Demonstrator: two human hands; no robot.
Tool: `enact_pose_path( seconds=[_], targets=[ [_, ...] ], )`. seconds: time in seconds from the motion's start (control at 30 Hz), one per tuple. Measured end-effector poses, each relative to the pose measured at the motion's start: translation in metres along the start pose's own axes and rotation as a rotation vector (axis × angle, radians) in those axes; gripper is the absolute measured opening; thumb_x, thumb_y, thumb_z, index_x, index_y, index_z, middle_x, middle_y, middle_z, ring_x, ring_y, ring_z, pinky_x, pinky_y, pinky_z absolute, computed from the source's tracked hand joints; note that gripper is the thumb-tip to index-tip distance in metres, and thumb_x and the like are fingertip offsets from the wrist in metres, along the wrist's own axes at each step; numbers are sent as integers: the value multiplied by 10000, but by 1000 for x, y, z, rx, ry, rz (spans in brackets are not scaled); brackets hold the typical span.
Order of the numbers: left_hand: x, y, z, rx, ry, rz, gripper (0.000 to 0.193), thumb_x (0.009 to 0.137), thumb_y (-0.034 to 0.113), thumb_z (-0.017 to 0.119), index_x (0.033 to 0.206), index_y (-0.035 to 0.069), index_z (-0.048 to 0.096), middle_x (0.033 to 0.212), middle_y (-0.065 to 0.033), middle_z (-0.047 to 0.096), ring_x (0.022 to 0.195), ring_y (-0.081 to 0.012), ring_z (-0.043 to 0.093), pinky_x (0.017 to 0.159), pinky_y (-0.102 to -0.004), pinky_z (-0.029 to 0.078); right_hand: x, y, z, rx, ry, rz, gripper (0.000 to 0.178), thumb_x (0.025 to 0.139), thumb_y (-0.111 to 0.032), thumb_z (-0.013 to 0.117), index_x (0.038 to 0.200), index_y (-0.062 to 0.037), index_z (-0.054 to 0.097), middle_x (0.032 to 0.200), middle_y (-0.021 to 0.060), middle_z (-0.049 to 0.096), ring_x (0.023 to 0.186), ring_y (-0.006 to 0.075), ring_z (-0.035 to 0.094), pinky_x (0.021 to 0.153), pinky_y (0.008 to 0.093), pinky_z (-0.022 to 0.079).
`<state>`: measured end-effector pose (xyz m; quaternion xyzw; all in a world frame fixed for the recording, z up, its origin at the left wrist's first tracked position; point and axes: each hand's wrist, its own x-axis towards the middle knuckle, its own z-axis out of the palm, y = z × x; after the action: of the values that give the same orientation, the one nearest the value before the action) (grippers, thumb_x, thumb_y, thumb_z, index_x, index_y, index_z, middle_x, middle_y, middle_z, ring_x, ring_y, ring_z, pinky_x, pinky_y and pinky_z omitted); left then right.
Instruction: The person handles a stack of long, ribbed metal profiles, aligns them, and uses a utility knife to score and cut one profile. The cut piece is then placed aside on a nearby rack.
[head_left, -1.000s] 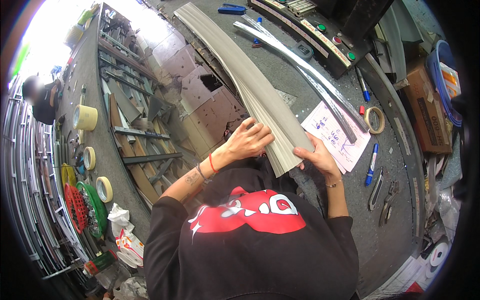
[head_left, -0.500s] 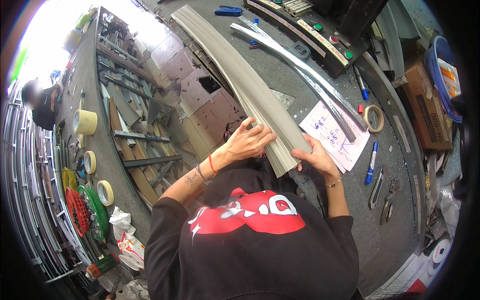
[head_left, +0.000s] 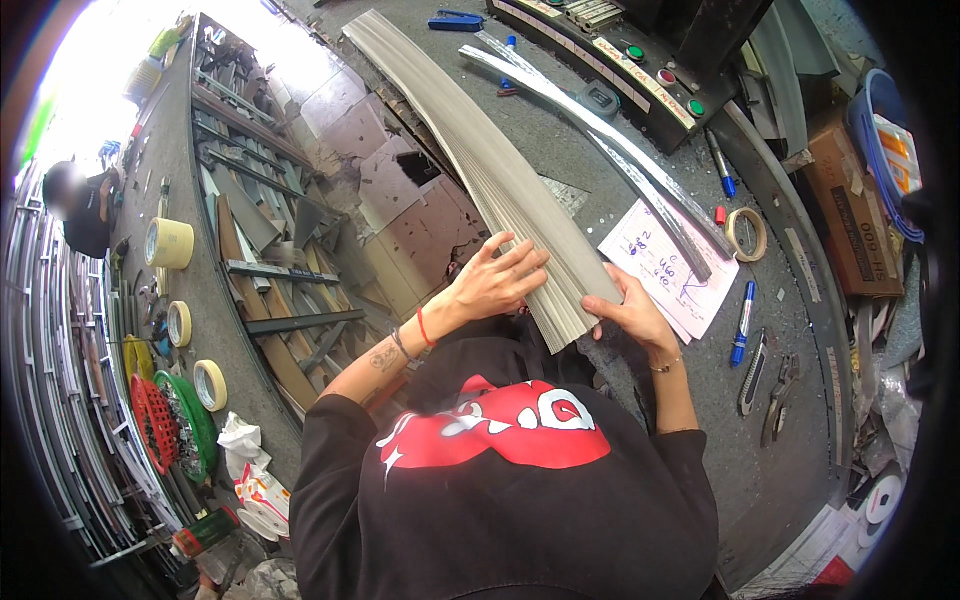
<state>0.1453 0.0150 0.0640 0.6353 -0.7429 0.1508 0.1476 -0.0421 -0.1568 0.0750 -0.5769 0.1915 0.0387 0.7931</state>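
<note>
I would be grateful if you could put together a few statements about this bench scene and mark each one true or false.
1. The left hand and right hand both touch the stack of grey strips. True.
2. The cutter knife is in the right hand. False: it lies on the bench.
3. Two long shiny strips lie partly over the written paper. True.
4. The tape roll near that paper is blue. False: it is beige.
5. The red basket is to the right of the green basket in the picture. False: it is to the left.
6. The right thumb rests on top of the stack. True.
</note>
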Motion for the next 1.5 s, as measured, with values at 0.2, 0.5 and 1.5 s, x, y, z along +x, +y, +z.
enact_pose_path(
  seconds=[0.2,0.5,1.5],
  targets=[
    [0,0,-2,17,17,14,469,482,193,731,911,164,542,1032,37,566,989,-127,544,1002,-413,280,-1,-1,1,5,26,-8,498,836,-162,690,1227,54,471,931,76,595,689,110,588,479,232,498],
    [0,4,-4,72,-12,-29,480,534,248,724,974,197,537,943,56,533,916,-109,523,984,-392,294,-2,-3,1,2,13,-4,449,847,-157,680,1200,42,484,927,71,596,700,101,587,487,230,494],
    [-23,0,-1,5,35,31,366,548,171,669,881,164,516,1122,42,547,1086,-133,480,989,-387,337,-3,-2,9,23,2,-15,371,864,-147,662,1128,43,484,872,73,597,625,101,595,486,218,482]
  ],
)
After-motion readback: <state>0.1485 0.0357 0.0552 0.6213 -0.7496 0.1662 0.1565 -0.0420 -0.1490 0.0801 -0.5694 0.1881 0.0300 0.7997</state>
